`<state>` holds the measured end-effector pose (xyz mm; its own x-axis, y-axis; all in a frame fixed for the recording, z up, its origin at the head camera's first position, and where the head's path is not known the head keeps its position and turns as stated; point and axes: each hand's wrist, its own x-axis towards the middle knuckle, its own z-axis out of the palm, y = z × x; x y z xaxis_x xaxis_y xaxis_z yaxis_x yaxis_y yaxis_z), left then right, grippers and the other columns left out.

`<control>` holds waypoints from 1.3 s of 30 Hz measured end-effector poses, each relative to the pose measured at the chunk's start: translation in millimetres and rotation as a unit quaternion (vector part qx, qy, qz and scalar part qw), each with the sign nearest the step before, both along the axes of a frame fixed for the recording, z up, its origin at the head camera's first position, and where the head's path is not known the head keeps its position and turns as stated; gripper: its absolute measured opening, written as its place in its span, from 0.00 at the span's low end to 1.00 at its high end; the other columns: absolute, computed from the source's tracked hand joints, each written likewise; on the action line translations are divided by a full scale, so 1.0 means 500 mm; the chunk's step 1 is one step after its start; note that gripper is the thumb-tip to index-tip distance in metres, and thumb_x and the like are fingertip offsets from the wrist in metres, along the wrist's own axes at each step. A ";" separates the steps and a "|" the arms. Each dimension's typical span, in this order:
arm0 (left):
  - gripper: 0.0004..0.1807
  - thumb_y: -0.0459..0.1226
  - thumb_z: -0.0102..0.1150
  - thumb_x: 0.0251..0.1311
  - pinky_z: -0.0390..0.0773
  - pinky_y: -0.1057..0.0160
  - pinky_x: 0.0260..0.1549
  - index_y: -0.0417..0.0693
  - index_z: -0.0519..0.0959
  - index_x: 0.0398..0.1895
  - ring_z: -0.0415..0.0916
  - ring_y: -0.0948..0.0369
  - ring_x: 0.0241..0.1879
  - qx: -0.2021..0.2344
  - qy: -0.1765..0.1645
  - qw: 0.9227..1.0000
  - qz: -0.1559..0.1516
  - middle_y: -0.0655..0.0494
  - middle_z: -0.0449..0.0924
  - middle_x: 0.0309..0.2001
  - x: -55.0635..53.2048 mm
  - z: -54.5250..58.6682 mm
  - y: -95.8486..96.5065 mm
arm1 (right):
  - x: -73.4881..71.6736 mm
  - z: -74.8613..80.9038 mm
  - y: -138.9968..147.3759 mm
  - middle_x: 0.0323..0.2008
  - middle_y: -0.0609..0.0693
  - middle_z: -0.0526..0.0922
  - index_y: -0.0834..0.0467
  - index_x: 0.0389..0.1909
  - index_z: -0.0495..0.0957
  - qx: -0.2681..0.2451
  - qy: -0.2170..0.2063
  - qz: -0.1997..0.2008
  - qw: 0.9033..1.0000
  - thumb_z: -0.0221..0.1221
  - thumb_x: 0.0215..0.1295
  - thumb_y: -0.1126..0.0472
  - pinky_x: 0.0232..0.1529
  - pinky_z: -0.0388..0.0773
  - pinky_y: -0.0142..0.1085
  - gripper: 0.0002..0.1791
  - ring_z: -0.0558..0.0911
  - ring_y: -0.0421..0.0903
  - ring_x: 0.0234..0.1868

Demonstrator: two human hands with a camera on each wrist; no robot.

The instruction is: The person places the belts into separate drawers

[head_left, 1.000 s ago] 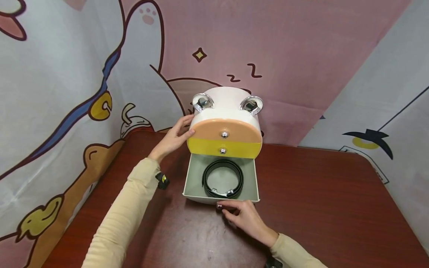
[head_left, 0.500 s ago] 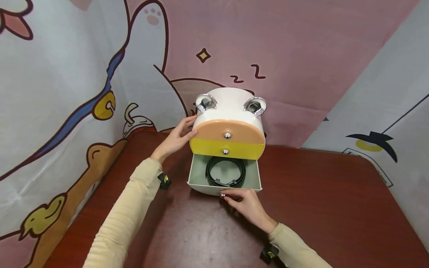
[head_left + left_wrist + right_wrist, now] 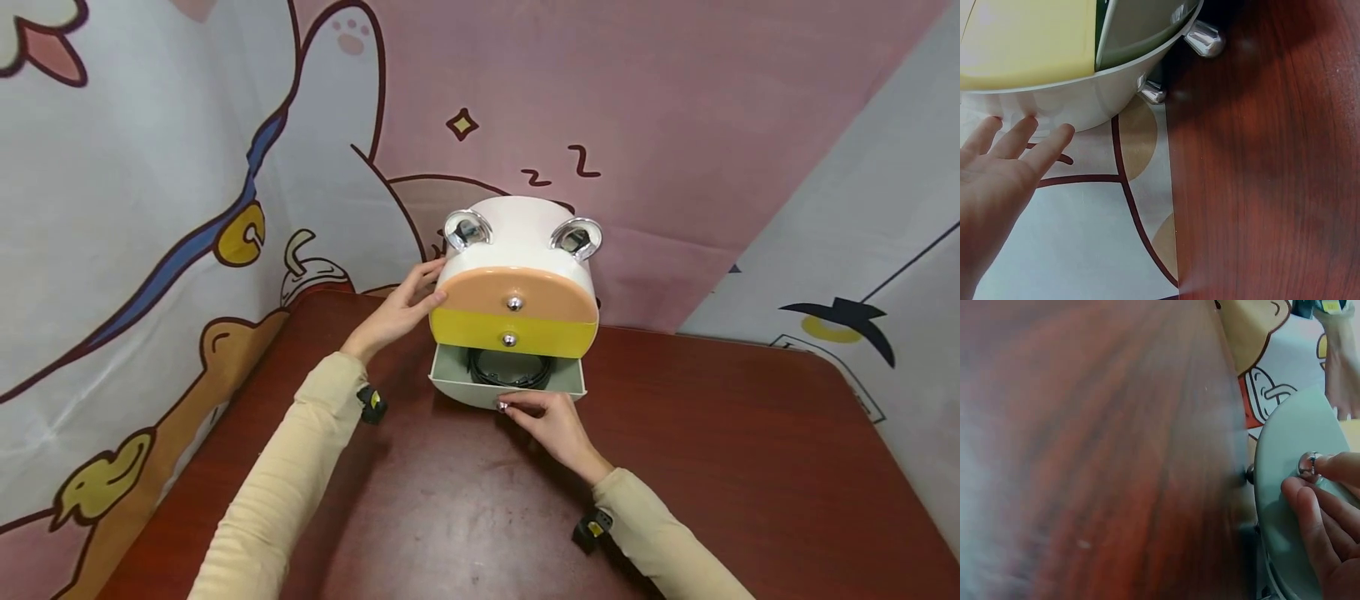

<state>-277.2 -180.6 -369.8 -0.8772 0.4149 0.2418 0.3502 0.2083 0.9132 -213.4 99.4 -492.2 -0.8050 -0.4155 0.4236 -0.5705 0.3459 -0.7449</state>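
Observation:
A rounded white drawer box (image 3: 517, 218) with two mirrored, eye-like knobs on top stands at the table's back. Its green bottom drawer (image 3: 459, 391) is partly out, and inside lies a coiled black belt (image 3: 480, 377), its front hidden by the drawer's wall. My right hand (image 3: 557, 427) pinches the small silver knob (image 3: 1309, 465) on that drawer between thumb and finger. With fingers spread and nearly straight, my left hand (image 3: 397, 315) rests against the box's left side; the left wrist view shows its fingertips touching the white shell (image 3: 1085, 103).
The orange drawer (image 3: 480, 292) and the yellow drawer (image 3: 472, 329) above are flush with the box front. Short silver feet (image 3: 1205, 39) hold the box off the brown table (image 3: 720, 450). A cartoon-printed cloth (image 3: 660, 125) hangs behind and at the left.
My right hand has moved away from me with the knob, and the green drawer has slid farther into the box, covering more of the belt. My left hand keeps its place on the box.

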 end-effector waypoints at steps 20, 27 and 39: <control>0.30 0.44 0.49 0.72 0.57 0.50 0.65 0.59 0.54 0.74 0.51 0.59 0.71 -0.020 -0.006 1.000 0.023 0.58 0.52 0.74 -0.041 -0.047 -0.022 | -0.049 -0.002 -0.014 0.37 0.43 0.87 0.55 0.40 0.88 -0.009 -0.009 -0.018 1.000 0.67 0.58 0.66 0.35 0.79 0.31 0.09 0.83 0.37 0.34; 0.30 0.42 0.48 0.73 0.57 0.51 0.65 0.59 0.54 0.74 0.52 0.58 0.71 -0.017 -0.007 1.000 0.011 0.55 0.53 0.74 -0.038 -0.052 -0.019 | -0.080 -0.002 -0.020 0.36 0.45 0.87 0.57 0.39 0.88 -0.015 -0.014 -0.051 0.998 0.67 0.58 0.68 0.35 0.80 0.34 0.09 0.84 0.39 0.34; 0.29 0.43 0.48 0.73 0.58 0.51 0.64 0.60 0.55 0.74 0.53 0.60 0.70 -0.009 -0.007 1.000 0.008 0.58 0.54 0.73 -0.038 -0.054 -0.020 | -0.102 0.001 -0.023 0.34 0.45 0.87 0.56 0.38 0.88 -0.013 -0.022 -0.077 0.997 0.67 0.57 0.67 0.37 0.80 0.34 0.08 0.85 0.39 0.34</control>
